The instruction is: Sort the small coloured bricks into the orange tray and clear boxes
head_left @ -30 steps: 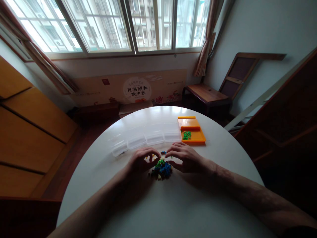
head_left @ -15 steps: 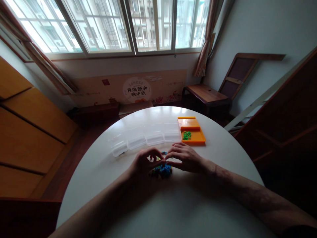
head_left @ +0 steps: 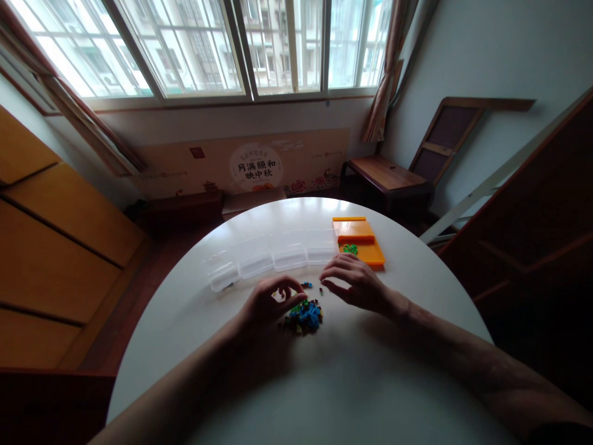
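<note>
On the round white worktop [head_left: 324, 383] lies a small pile of tiny plastic bricks [head_left: 303, 316], mostly blue, with some green, yellow and dark ones. The pile is near the middle of the worktop, between the two hands and a little closer to the person. A few loose bricks [head_left: 306, 285] lie just beyond the pile.

The left hand [head_left: 266, 304] rests on the worktop just beside the pile, on its left. Its fingers [head_left: 290, 285] are curled, and the index finger and thumb bend toward each other almost like a ring, with the tips at the edge of the pile. I cannot tell if a brick is pinched between them.

The right hand [head_left: 359, 285] is to the right of the pile and apart from it. Its fingers [head_left: 334, 272] are bent and held close together, pointing to the left, with the tips near the loose bricks. If they grip something, it is too small to see.

Just behind the right hand stands a flat orange plastic tray [head_left: 368, 235], and a little group of green bricks [head_left: 351, 249] lies in its near part. To the left of the tray, a row of clear plastic boxes [head_left: 273, 256] makes a soft curve across the worktop.

Behind the worktop are large windows [head_left: 208, 43], a printed cardboard panel [head_left: 254, 164] against the wall, and a dark wooden bench [head_left: 386, 176].
</note>
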Demonstrator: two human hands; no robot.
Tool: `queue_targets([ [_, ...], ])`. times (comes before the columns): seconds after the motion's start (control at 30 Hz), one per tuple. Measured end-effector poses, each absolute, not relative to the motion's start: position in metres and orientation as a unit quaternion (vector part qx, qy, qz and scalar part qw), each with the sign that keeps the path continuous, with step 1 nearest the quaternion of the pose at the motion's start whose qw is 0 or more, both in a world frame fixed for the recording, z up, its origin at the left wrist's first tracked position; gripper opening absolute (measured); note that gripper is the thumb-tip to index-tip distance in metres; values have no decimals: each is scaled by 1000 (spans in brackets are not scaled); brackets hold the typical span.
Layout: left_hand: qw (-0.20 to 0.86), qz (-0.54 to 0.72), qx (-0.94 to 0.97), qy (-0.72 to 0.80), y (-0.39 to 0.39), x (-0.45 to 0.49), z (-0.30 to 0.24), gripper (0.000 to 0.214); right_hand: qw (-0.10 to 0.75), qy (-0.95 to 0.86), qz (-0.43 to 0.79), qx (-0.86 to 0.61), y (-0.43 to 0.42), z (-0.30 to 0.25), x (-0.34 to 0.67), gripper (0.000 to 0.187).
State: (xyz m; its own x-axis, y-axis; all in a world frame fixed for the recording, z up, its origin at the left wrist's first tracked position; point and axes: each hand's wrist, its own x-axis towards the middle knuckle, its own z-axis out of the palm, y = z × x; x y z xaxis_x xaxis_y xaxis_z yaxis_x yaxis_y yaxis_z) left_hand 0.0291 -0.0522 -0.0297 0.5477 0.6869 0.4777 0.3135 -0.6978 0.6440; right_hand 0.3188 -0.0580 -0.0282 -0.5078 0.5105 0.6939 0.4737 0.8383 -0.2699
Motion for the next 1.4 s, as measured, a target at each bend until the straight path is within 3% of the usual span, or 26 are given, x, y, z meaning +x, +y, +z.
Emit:
queue_targets([
  [0.2,96,334,901,258,-40,6,-27,16,399,-805,-20,-438,-36,-36,359,9],
  [0.47,71,324,911,246,-37,4,-29,14,369,-754,-49,-541,-26,-49,373,6],
  [0.63,75,321,910,252,-39,7,-25,13,373,-833,18,-408,-40,-35,355,5],
  [0.8,70,325,908,255,-39,9,-26,11,314,-908,82,-264,-58,-26,334,7],
  [1.4,100,308,915,242,-41,11,-21,7,273,-915,89,-285,-66,-25,321,14],
])
